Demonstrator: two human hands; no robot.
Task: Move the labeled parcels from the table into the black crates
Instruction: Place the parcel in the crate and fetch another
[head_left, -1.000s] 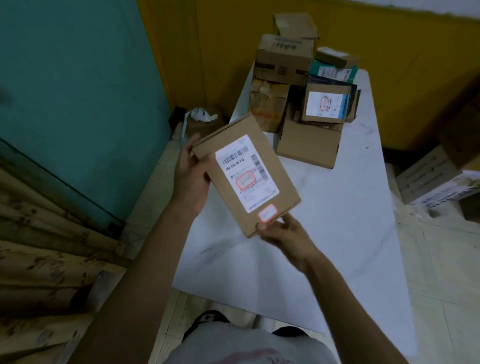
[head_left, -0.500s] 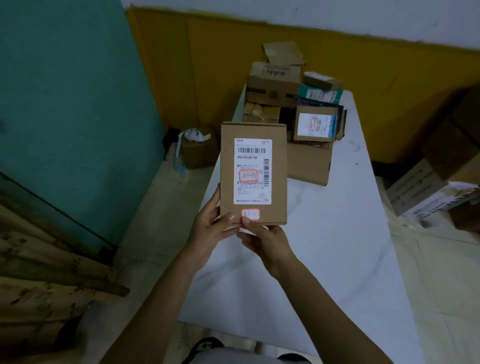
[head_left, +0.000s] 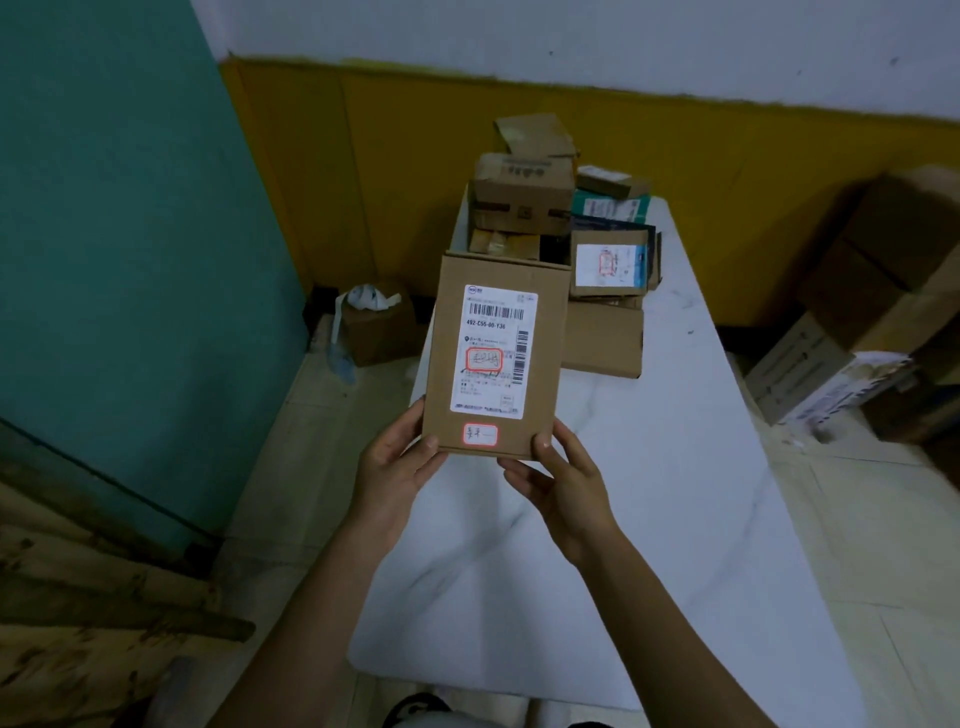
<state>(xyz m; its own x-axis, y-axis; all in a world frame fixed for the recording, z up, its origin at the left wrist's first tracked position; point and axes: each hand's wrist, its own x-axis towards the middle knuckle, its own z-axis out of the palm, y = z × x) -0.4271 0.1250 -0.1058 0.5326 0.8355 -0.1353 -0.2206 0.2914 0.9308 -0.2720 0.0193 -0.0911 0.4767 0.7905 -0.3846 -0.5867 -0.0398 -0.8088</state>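
Two bare forearms reach out over the near end of the white desk (head_left: 675, 519). The left grip (head_left: 400, 462) has hold of the near left corner of a brown parcel (head_left: 543, 395), with the thumb laid on its front face. The right grip (head_left: 566, 483) holds the near right corner the same way, thumb on the front and fingers curled under the lower edge. Both are closed on the parcel, which stands upright in the air above the desk, clear of its surface. Its white shipping label (head_left: 493, 332) faces the camera, with a small red-edged sticker (head_left: 480, 434) just below. Beyond it, at the far end of the desk, lies a heap of cardboard parcels (head_left: 524, 192). A labelled box (head_left: 610, 262) sits on the heap's right side. On the floor left of the desk stands a small carton (head_left: 382, 332) with loose tape on top. Larger cartons (head_left: 857, 291) are stacked on the floor to the right. A yellow wall (head_left: 395, 171) runs behind.
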